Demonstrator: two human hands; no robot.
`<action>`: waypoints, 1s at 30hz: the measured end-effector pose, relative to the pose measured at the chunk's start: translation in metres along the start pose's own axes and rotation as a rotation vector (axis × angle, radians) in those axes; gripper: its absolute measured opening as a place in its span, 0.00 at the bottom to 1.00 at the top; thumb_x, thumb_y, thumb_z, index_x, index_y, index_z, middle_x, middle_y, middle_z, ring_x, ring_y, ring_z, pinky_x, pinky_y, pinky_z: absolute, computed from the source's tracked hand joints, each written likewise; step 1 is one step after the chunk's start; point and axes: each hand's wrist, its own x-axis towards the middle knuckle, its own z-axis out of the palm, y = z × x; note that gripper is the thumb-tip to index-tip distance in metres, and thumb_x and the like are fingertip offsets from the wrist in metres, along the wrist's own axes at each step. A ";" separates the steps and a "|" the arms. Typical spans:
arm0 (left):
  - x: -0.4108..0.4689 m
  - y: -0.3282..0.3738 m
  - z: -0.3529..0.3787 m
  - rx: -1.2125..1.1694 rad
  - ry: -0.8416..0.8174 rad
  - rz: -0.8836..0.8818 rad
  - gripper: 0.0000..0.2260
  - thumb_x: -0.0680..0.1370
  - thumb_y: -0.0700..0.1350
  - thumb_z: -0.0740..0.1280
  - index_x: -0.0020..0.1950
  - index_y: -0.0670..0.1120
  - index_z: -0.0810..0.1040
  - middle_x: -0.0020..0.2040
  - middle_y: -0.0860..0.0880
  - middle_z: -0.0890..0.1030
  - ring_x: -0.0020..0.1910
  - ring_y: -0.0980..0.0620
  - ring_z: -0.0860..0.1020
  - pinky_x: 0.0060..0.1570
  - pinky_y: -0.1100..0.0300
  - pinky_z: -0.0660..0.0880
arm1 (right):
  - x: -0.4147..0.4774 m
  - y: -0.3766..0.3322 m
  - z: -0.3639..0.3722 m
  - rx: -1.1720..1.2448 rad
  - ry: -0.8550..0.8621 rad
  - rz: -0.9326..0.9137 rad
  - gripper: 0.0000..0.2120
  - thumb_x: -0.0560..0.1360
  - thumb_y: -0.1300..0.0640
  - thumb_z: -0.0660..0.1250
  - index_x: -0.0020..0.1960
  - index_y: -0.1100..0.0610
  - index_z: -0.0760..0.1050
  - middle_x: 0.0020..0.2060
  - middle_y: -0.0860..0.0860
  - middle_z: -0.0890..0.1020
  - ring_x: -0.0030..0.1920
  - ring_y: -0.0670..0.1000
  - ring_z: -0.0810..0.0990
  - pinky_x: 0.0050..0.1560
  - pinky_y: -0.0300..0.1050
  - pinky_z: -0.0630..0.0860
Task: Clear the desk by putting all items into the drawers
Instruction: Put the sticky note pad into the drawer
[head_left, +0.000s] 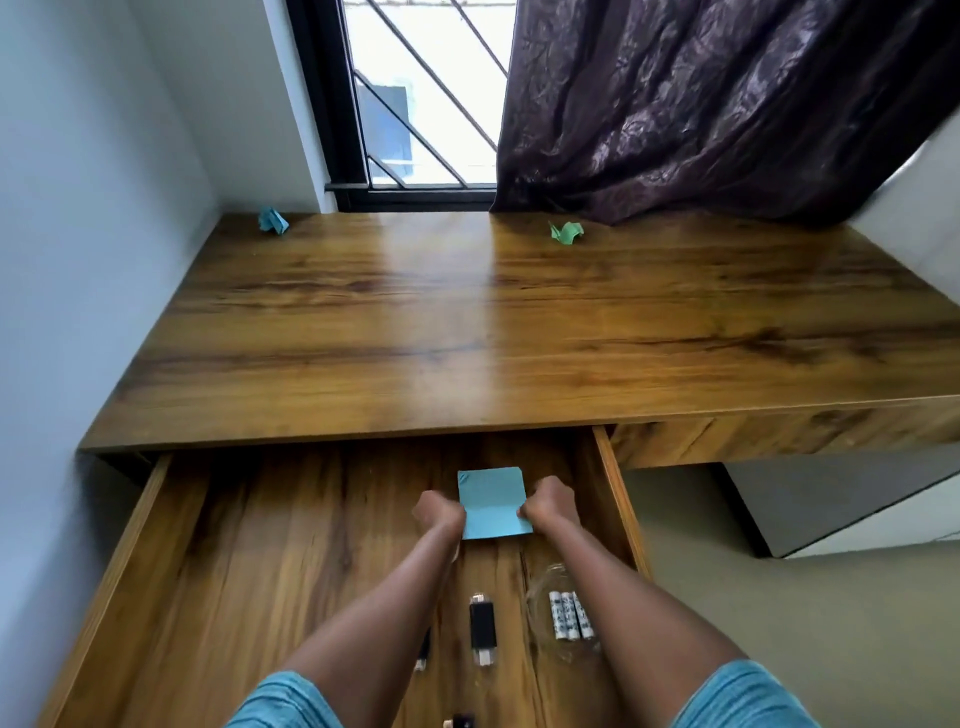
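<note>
L hand (439, 512) & R hand (550, 506), low centre of frame, each pinch a side edge of the blue paper square (493, 501), held btwn them over the open drawer (234, 545). Lower in drawer: black USB stick (482, 626), batteries (570, 616) in clear bag. On table (467, 338), far edge: blue origami (272, 221) upper left, green origami (566, 232) right of centre.

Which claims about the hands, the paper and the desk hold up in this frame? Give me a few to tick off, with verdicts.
1. The left hand and right hand both hold the blue paper over the open drawer. True.
2. Three folded figures sit on the desk. False: there are two, the blue figure back left and the green figure back right.
3. The batteries lie inside the drawer. True.
4. The curtain covers the whole window. False: its left part is bare.
</note>
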 end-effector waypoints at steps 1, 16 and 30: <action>0.002 0.000 0.002 0.011 0.024 0.005 0.08 0.80 0.36 0.62 0.55 0.36 0.78 0.54 0.39 0.81 0.45 0.46 0.80 0.42 0.58 0.79 | 0.005 0.000 0.001 -0.009 -0.006 -0.018 0.08 0.76 0.64 0.66 0.55 0.63 0.76 0.55 0.57 0.80 0.53 0.53 0.80 0.45 0.39 0.76; -0.013 0.006 0.028 0.224 0.196 0.040 0.12 0.81 0.39 0.61 0.62 0.38 0.75 0.59 0.41 0.78 0.55 0.46 0.79 0.44 0.61 0.75 | 0.025 -0.002 0.001 -0.064 -0.140 -0.102 0.13 0.77 0.62 0.63 0.62 0.61 0.72 0.59 0.57 0.77 0.58 0.55 0.78 0.48 0.43 0.76; -0.085 -0.067 -0.024 0.449 0.157 0.591 0.12 0.82 0.42 0.58 0.62 0.44 0.76 0.53 0.46 0.80 0.44 0.56 0.73 0.38 0.69 0.70 | -0.069 0.044 0.017 -0.095 0.115 -0.333 0.06 0.78 0.62 0.61 0.50 0.60 0.76 0.43 0.52 0.79 0.40 0.47 0.77 0.33 0.34 0.72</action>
